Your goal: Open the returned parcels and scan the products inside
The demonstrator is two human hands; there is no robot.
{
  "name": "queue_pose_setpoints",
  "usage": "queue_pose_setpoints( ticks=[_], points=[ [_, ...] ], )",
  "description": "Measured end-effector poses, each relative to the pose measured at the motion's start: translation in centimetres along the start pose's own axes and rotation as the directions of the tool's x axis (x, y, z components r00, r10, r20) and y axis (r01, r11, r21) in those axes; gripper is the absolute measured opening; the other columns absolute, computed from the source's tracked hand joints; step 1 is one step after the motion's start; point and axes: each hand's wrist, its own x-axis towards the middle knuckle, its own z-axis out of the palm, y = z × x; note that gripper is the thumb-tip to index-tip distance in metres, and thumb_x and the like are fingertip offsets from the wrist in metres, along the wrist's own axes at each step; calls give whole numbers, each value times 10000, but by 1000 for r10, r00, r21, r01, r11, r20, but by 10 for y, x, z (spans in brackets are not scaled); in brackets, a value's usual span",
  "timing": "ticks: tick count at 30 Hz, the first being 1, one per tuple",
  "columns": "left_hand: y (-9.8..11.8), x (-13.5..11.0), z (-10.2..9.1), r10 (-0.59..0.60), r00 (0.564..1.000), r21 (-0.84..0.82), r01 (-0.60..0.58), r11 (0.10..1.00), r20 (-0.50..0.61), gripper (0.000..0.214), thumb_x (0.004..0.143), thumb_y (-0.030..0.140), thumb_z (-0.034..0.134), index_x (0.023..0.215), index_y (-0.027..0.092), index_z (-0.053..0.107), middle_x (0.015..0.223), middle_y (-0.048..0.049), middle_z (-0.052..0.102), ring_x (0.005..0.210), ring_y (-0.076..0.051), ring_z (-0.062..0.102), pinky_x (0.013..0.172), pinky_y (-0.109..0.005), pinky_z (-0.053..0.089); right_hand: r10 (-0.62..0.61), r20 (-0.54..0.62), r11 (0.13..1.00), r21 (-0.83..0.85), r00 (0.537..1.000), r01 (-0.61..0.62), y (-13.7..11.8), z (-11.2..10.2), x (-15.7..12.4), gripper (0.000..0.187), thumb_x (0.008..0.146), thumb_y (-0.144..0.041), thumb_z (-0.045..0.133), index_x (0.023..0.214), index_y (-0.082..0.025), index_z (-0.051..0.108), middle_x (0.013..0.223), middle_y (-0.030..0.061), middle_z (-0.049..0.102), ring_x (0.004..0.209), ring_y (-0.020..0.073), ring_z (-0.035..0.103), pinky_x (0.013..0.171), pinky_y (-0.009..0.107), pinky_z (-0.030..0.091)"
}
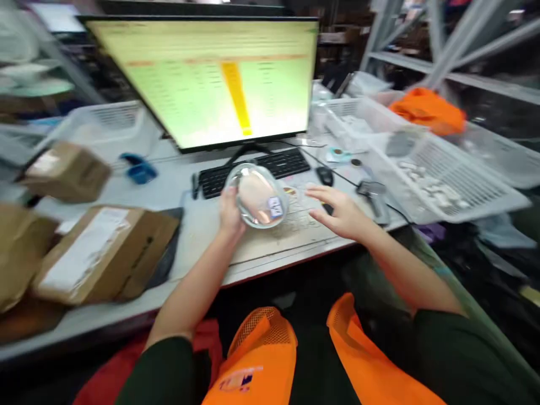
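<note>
One clear package (256, 196) sits in the left fingers (229, 196), right fingers (328, 195) apart.

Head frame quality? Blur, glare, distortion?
Head view throughout: smeary blur on the cardboard box at left; monitor bright, its text unreadable, its outline skewed; shiny highlights on the plastic container in the left hand.

The person's bare forearms (189, 287) reach from dark-green sleeves (156, 368) toward the long black keyboard (291, 163); I see the left hand (231, 212) curled in a grip before its left half, the right hand (343, 215), fingers parted, beyond its right end.
</note>
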Motion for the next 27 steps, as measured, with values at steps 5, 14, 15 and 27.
queue_pose_setpoints(
  ticks=[5,14,15,27],
  points=[
    [3,5,-31,120,986,64,-113,992,-119,838,856,841,665,1426,238,547,1483,-148,650,1392,-300,629,1160,-441,535,100,94,861,492,991,-133,18,119,112,1173,661,-910,762,1583,-219,541,1682,146,476,1562,375,447,1317,578,333],
    [15,-22,-36,-123,941,-257,209,944,316,965,686,871,801,1378,210,675,1501,-132,675,1564,-409,459,1312,-539,373,293,418,344,793,860,-502,22,154,98,779,696,-942,709,1013,-233,772,1077,89,824,1252,360,716,1079,512,607],
    [14,-25,-35,-178,931,-306,279,910,320,920,683,853,813,1324,201,711,1440,-127,718,1553,-425,471,1315,-555,366,316,399,325,807,861,-493,21,157,95,753,700,-934,721,984,-239,767,1055,76,824,1245,348,720,1079,497,606],
    [40,-16,-24,-306,929,-487,371,791,210,922,789,871,660,1383,166,667,1432,-154,711,1552,-461,449,1254,-633,426,310,87,609,747,947,-268,27,154,91,801,908,-955,459,864,-214,759,792,51,733,808,227,719,708,355,558]
  ],
)
